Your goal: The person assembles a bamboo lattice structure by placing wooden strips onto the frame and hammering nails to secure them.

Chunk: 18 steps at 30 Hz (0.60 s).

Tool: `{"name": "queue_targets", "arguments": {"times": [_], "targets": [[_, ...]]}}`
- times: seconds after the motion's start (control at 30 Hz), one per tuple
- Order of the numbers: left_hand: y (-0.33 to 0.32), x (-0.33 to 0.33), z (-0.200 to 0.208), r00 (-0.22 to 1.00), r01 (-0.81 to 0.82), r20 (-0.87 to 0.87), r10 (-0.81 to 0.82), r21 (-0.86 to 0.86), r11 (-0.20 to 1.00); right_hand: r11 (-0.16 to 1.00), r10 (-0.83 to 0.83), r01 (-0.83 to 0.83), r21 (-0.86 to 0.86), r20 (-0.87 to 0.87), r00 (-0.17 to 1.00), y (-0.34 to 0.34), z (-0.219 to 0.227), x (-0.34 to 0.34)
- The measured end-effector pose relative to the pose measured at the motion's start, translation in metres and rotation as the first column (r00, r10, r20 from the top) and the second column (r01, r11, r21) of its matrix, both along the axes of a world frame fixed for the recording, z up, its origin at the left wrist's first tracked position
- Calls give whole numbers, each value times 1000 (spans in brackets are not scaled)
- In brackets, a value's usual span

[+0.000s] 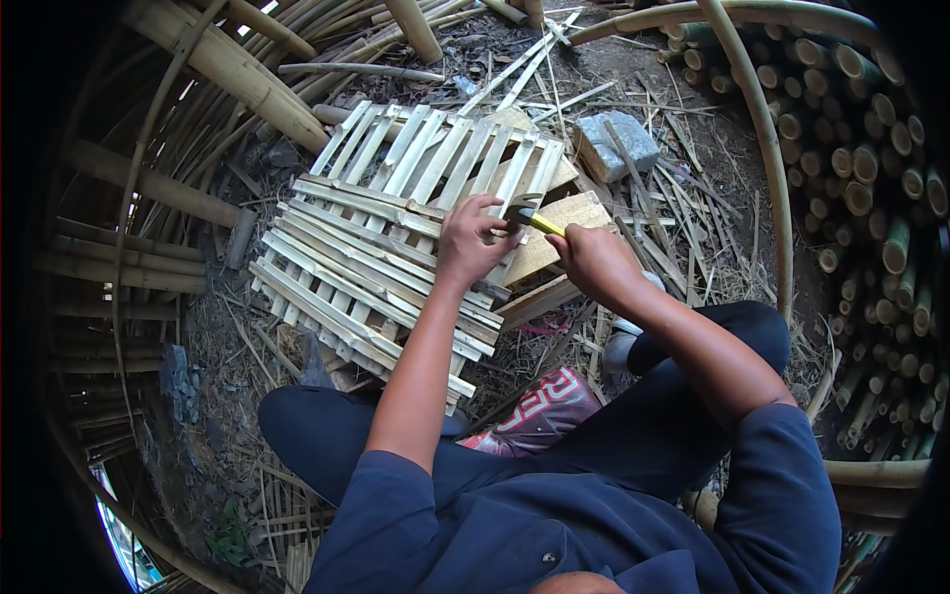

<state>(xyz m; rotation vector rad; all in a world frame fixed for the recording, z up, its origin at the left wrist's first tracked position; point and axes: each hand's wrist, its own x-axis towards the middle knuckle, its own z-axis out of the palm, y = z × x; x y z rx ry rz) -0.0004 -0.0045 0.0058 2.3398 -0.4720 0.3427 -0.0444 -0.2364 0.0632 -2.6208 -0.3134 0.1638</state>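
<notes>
My right hand is closed around the yellow and black handle of a hammer. The hammer's dark head is right beside the fingertips of my left hand, over the right part of a slatted bamboo panel. My left fingers are bent together in a pinch at the panel; whatever they hold is too small to make out. Split bamboo strips form the panel, one set laid across another. Under its right side sits a pale wooden board, partly hidden by the hammer and my right hand.
A grey stone block lies beyond the board. Stacked bamboo poles line the right side, behind a curved pole. A red printed bag lies between my legs. Bamboo scraps litter the ground; a bamboo framework stands left.
</notes>
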Motion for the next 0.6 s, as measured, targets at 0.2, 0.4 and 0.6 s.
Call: {"name": "queue_targets", "arguments": {"times": [0.2, 0.4, 0.6], "targets": [[-3, 0, 1, 996, -26, -79, 29, 41, 999, 995, -47, 38, 90, 105, 993, 0, -4, 1], [-2, 3, 2, 995, -23, -93, 33, 107, 994, 996, -41, 38, 77, 36, 998, 3, 1, -1], [0, 4, -2, 994, -28, -104, 39, 113, 993, 998, -7, 0, 68, 95, 995, 3, 0, -3]]}}
